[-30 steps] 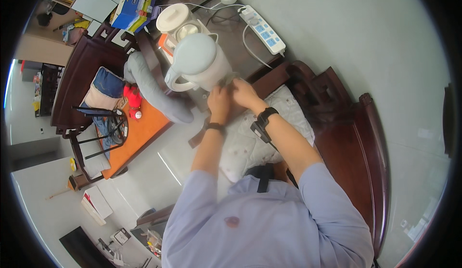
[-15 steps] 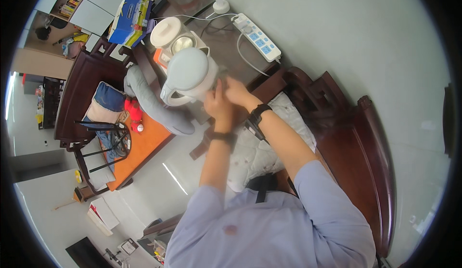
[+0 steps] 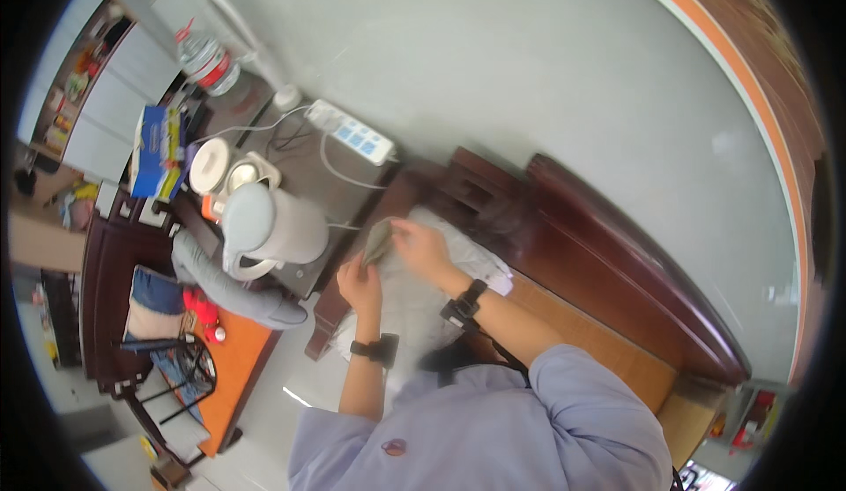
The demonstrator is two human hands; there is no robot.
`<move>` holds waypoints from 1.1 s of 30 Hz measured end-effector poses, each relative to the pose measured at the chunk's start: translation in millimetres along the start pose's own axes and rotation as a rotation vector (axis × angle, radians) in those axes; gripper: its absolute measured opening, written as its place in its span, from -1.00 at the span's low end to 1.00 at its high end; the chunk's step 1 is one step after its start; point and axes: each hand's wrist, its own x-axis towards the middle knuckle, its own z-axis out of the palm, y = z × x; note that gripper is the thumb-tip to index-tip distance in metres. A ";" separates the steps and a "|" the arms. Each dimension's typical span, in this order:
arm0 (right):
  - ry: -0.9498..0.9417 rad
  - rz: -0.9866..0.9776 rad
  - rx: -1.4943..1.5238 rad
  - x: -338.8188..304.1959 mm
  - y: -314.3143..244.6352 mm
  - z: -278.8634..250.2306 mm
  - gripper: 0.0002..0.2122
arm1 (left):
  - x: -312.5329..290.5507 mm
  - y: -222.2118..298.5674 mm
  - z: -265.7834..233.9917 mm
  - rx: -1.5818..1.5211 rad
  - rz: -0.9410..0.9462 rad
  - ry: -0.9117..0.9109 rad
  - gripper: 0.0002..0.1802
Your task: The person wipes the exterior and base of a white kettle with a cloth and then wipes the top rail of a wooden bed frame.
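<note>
Between my two hands is a small grey-green folded piece, cloth-like; I cannot tell its exact kind. The fingers of my left hand pinch its lower edge, while my right hand grips the upper right side. It is held above the pale seat cushion, close to the table's corner. To the left of my hands stands a white electric kettle, its lid facing me and its handle toward the lower left. Neither hand touches the kettle.
Behind the kettle are a cream lidded container, a blue box and a large water bottle. A power strip with white cords lies along the wall. A dark wooden bench back rises on the right.
My view has swung right. My hands, earlier close together beside the kettle, have moved away from it and spread slightly; the grey-green piece now shows clearly between them.
</note>
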 end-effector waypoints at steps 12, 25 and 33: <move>0.818 -0.204 -0.162 -60.1 -53.4 -225.7 -0.76 | 30.1 217.4 26.0 -0.546 0.613 -0.096 -0.74; 0.775 -0.394 -0.825 -62.7 35.3 -218.8 -0.66 | -18.9 262.3 136.5 -0.167 1.045 -0.118 -0.61; 1.000 0.013 -1.045 -176.2 60.5 -294.6 -0.68 | -128.8 336.7 160.5 -0.245 1.294 -0.419 -0.57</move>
